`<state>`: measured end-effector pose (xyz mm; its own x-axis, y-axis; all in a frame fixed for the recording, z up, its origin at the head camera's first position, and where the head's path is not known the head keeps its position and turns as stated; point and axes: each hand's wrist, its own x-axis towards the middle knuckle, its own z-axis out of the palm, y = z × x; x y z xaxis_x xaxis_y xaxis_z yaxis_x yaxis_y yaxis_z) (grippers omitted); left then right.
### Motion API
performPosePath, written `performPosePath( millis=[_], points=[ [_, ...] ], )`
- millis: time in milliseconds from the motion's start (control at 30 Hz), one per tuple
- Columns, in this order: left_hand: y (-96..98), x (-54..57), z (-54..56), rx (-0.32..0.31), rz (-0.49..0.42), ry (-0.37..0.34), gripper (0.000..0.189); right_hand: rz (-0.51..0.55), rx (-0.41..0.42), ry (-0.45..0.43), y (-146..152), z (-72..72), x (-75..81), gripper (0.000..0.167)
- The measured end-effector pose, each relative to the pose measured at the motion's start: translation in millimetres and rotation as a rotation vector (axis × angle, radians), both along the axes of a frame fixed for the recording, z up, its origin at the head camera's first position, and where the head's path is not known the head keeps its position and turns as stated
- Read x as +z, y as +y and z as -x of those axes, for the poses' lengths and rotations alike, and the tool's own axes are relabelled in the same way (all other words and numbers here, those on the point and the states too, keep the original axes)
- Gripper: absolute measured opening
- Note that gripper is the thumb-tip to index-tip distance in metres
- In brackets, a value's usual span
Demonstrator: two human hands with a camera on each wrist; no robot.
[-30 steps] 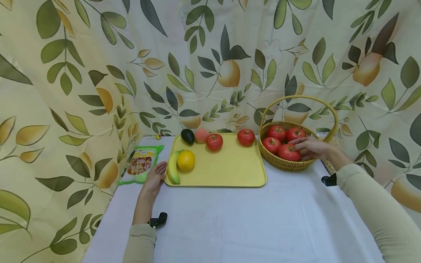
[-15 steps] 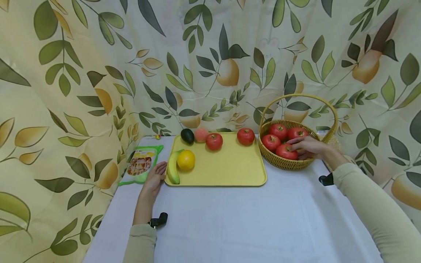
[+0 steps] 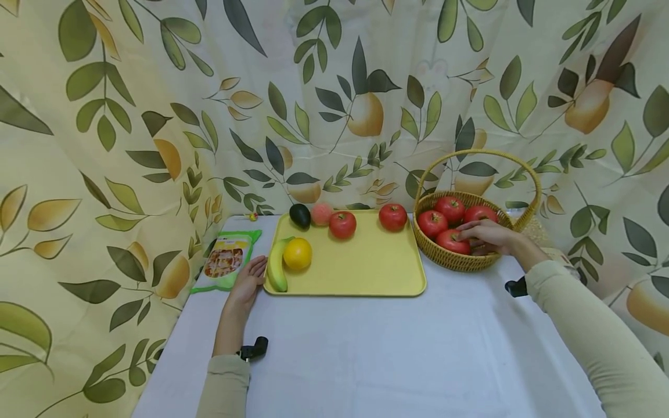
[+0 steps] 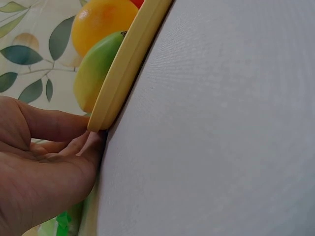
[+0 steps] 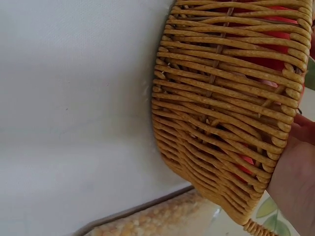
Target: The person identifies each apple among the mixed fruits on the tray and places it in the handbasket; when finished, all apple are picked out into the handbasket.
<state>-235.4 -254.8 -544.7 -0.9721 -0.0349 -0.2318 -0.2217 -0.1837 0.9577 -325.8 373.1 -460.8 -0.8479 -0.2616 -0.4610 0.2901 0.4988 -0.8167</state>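
Note:
On the left, my left hand (image 3: 248, 283) holds the near-left corner of a yellow tray (image 3: 360, 267); in the left wrist view the thumb (image 4: 61, 125) lies at the rim and other fingers are tucked below. My right hand (image 3: 493, 235) reaches into a wicker basket (image 3: 455, 262), its fingers curled over the right side of the front red apple (image 3: 452, 241). Three more red apples (image 3: 432, 223) share the basket. From the right wrist camera, the woven wall (image 5: 221, 98) hides most of that hand and the apples.
The tray bears a banana (image 3: 276, 267), an orange (image 3: 298, 253), an avocado (image 3: 300, 216), a peach (image 3: 321, 214) and two red apples (image 3: 393, 217). Left of it lies a green-edged packet (image 3: 226, 262). The basket's tall handle (image 3: 483, 152) arches over it. A patterned curtain hangs behind.
My right hand has shifted slightly left, deeper into the basket. The front apple has moved left with it, and the two rear apples have shifted right. My left hand stays at the tray corner.

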Motion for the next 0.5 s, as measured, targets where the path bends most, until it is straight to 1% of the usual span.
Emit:
performPosePath(
  millis=[133, 267, 400, 500],
  points=[
    [-0.5, -0.5, -1.0, -0.002, 0.006, 0.005, 0.073, -0.005, 0.016, 0.015, -3.0, -2.1, 0.4, 0.067],
    [-0.9, -0.6, -2.0, 0.000, 0.010, 0.002, 0.073, -0.052, 0.041, 0.066, -6.2, -3.6, 1.2, 0.064],
    [0.1, -0.8, -1.6, 0.002, 0.006, 0.005, 0.073, -0.097, 0.034, 0.118, -7.3, -5.1, 0.6, 0.062],
    [2.4, -1.0, -1.1, -0.002, -0.004, 0.007, 0.073, -0.094, 0.020, 0.120, -4.9, -7.0, -0.6, 0.064]
  ],
)
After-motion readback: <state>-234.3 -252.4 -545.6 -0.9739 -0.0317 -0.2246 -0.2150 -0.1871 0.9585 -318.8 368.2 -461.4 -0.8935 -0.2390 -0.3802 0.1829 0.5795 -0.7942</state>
